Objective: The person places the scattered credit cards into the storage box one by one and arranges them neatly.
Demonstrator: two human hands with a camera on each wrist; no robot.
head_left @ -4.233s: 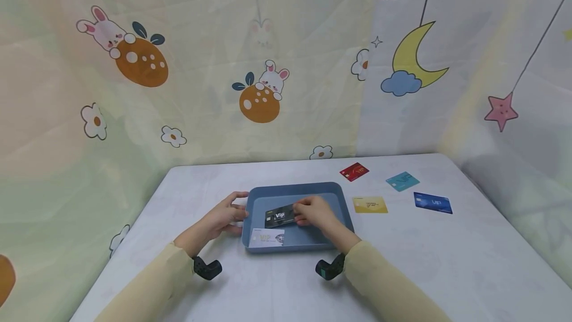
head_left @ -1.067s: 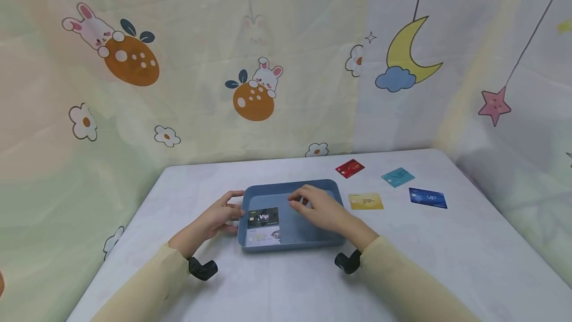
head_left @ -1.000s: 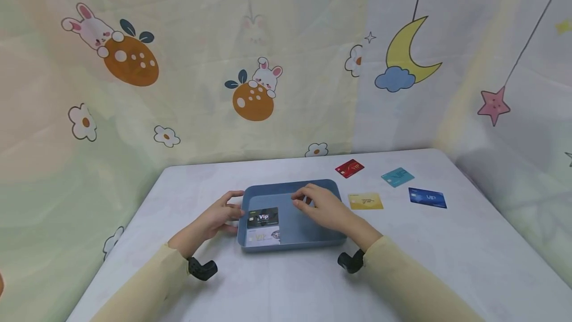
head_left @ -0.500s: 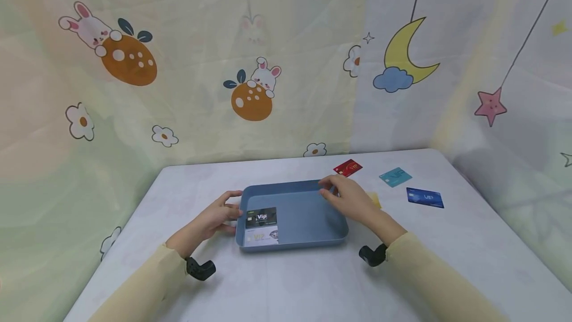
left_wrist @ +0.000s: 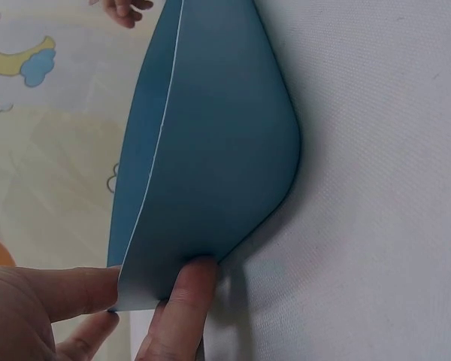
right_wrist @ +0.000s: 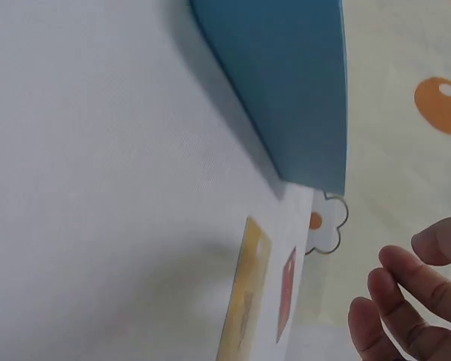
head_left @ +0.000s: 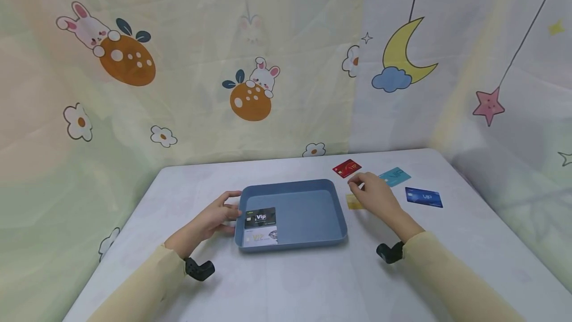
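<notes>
A blue-grey tray (head_left: pixel 308 217) stands on the white table. In its front left corner lie a black VIP card (head_left: pixel 259 217) and, just in front of it, a white card (head_left: pixel 260 236). My left hand (head_left: pixel 214 217) touches the tray's left side; in the left wrist view its fingertips rest on the outer wall (left_wrist: pixel 218 135). To the right of the tray my right hand (head_left: pixel 377 195) hovers over a gold card (head_left: pixel 354 202) and partly hides it. Its fingers are loosely bent and hold nothing, with a gap to the gold card (right_wrist: pixel 244 293) in the right wrist view.
Beyond the right hand lie a red card (head_left: pixel 347 168) and a teal card (head_left: pixel 395 177), the latter slightly covered by the hand. A blue card (head_left: pixel 423 197) lies farther right. A printed curtain (head_left: pixel 201 88) hangs behind the table.
The black card, earlier held by my right hand, now lies flat behind the white one. My right hand let go and moved right, out of the tray to above the gold card. My left hand stayed.
</notes>
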